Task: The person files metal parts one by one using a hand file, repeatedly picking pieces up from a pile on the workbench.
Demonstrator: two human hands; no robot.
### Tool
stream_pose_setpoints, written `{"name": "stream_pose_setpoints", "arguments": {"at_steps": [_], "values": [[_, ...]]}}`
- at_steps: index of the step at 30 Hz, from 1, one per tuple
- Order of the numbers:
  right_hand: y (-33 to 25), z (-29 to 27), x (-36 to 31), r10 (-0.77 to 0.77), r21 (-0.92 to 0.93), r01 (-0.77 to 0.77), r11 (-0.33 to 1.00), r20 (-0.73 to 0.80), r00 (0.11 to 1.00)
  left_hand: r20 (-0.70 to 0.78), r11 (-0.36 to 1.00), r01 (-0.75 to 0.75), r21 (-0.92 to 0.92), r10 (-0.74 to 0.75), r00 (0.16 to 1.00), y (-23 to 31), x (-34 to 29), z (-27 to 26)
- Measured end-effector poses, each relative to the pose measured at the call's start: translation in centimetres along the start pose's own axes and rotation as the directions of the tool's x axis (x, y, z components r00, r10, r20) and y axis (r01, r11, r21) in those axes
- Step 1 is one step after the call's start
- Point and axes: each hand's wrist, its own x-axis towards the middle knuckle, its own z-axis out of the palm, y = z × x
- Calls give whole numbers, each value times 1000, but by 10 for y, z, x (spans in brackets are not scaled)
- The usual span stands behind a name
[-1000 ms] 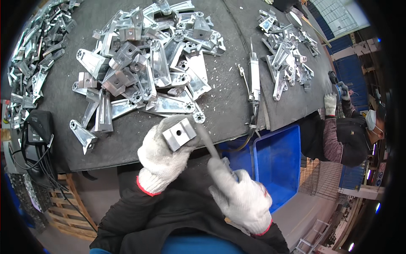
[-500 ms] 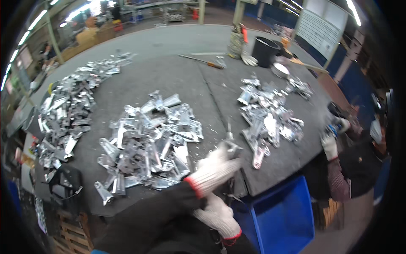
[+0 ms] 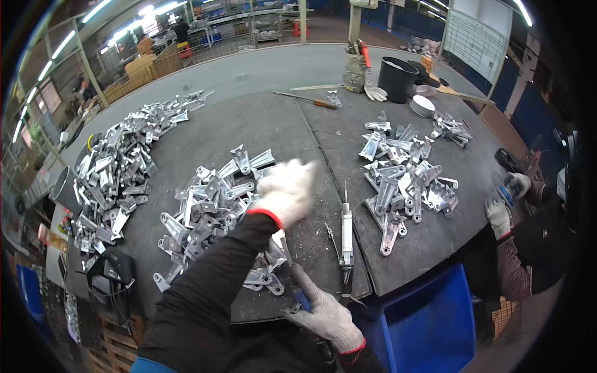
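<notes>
My left hand (image 3: 287, 189), in a white knit glove with a red cuff, hovers at the right edge of the middle pile of silver metal brackets (image 3: 208, 205). Motion smears its fingers, so I cannot see whether they grip anything. Lower down, my gloved right hand (image 3: 329, 320) is closed around the blue handle (image 3: 303, 302) of a flat-bladed hand tool, one finger stretched along it. The blade points up and away, beside brackets at the pile's near edge. Right of my hands lies a slim silver power tool (image 3: 346, 239) with a thin pointed tip.
More brackets are heaped at the left (image 3: 118, 165) and right (image 3: 407, 174). A blue bin (image 3: 429, 323) stands below the table edge. At the right, a co-worker's gloved hands (image 3: 499, 214) hold a blue object. A screwdriver (image 3: 320, 103), black bucket (image 3: 397, 79) and white glove (image 3: 375, 92) lie farther back.
My left hand has moved up and left, away from the silver power tool, which now shows fully. My right hand, formerly partly hidden below it, now shows with the blue-handled tool. The view has shifted slightly.
</notes>
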Motion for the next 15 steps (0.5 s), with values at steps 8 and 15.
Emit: {"name": "stream_pose_setpoints", "arguments": {"at_steps": [8,15], "values": [[-34,-2,-11,210,36,-218,975,151,966,97,877,-254,408,235,967,-86,-14,10],[-5,12,-17,247,402,-256,879,74,966,-378,716,-215,-665,-74,923,-51,-143,-18]]}}
